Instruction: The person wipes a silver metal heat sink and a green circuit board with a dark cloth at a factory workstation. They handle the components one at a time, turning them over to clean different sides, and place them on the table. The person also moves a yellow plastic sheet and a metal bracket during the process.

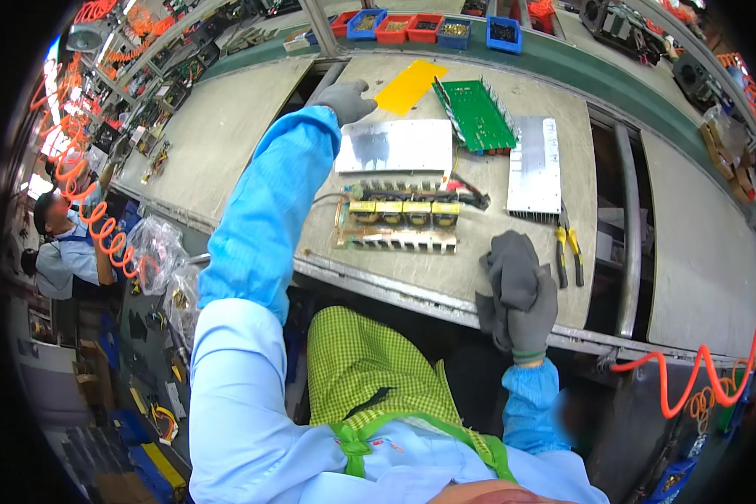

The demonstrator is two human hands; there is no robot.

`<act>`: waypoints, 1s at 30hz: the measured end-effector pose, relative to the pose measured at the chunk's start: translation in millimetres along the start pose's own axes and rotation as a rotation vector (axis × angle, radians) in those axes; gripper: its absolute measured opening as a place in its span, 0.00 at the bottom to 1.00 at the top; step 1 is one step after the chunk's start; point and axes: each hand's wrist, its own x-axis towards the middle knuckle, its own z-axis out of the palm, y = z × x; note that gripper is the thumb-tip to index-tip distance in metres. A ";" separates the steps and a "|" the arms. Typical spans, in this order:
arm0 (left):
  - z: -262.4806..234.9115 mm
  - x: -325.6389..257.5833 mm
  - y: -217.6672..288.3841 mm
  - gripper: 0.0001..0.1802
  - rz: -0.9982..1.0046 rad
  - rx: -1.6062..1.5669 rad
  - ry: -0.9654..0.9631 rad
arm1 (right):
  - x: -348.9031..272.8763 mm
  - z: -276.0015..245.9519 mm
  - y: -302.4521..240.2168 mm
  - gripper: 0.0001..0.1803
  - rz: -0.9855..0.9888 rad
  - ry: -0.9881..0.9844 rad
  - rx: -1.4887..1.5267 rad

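My left hand, in a grey glove and blue sleeve, reaches far out over the bench, fingers curled near the corner of a flat metal plate; what it grips is hidden. My right hand, also gloved, is shut on a crumpled grey cloth at the bench's front edge. Between them lies a circuit board with yellow transformers and finned heat sinks. A green circuit board leans tilted behind the plate, next to a ribbed metal cover and a yellow sheet.
Yellow-handled pliers lie right of the cloth. Red and blue parts bins line the far conveyor. An orange coiled air hose hangs at lower right. Another person works at left beside plastic bags.
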 end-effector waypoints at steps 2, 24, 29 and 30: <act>6.2 33.6 3.4 0.33 -0.012 0.050 -0.108 | -9.1 -5.3 -2.0 0.29 -0.017 0.049 -0.035; 58.4 176.5 6.8 0.24 -0.076 0.247 -0.086 | 22.0 -0.4 8.2 0.29 -0.039 -0.025 -0.034; 51.8 199.3 -41.8 0.23 0.051 0.153 0.017 | 20.5 -3.1 8.1 0.29 -0.050 -0.039 -0.007; 40.5 193.9 -41.1 0.23 0.045 0.175 -0.005 | 21.1 -1.6 7.6 0.28 -0.040 -0.030 -0.005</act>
